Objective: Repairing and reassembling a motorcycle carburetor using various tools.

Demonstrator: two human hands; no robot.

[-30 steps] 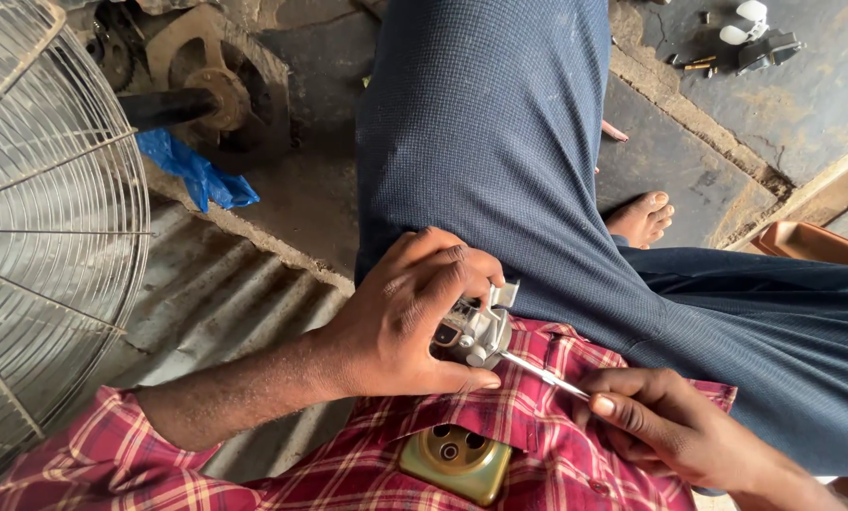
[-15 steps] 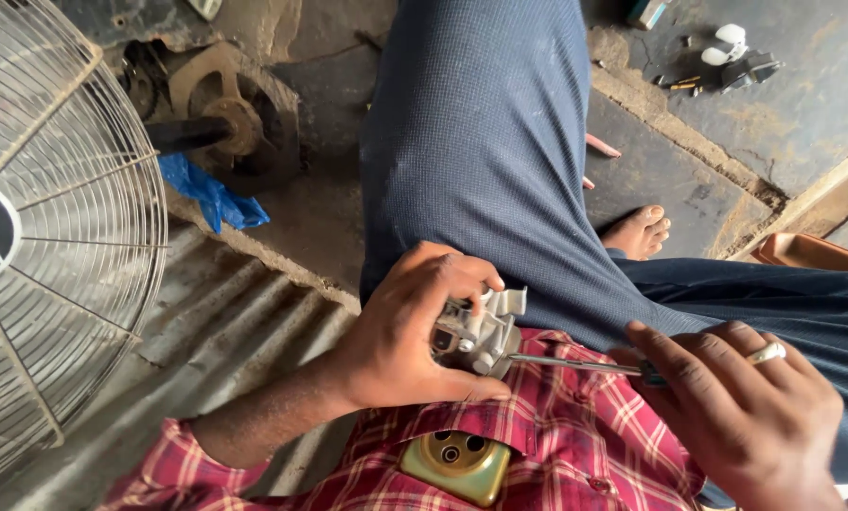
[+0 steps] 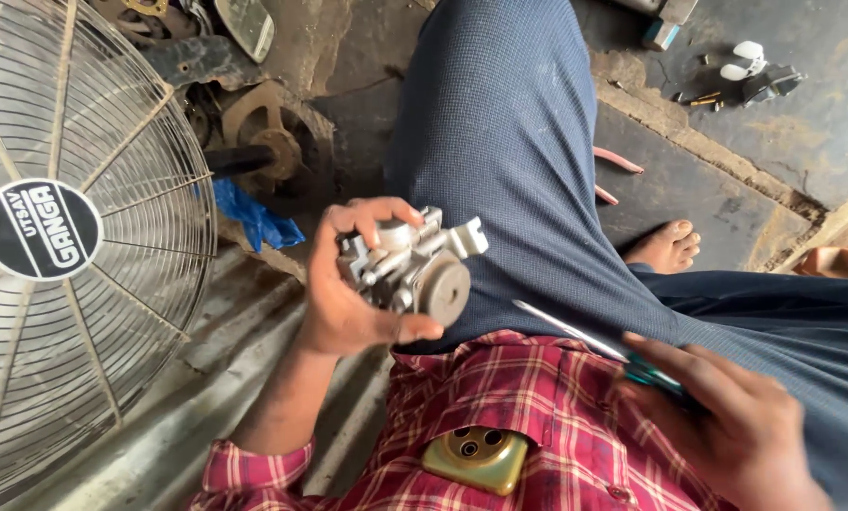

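Note:
My left hand grips a small grey metal engine part, a carburetor-like casting with a round cap, held up over my lap. My right hand holds a thin screwdriver with a greenish handle; its metal shaft points up-left toward the part, and the tip stands apart from it. Both hands sit above my blue trousers and red checked shirt.
A wire fan guard fills the left side. A brass-coloured phone sticks out of my shirt pocket. A blue rag and rusty round parts lie on the floor. My bare foot rests on a dark slab; small parts lie top right.
My left hand has lifted and turned the metal part so its round cap faces me. The screwdriver tip has pulled back from the part, and my right hand has moved lower right.

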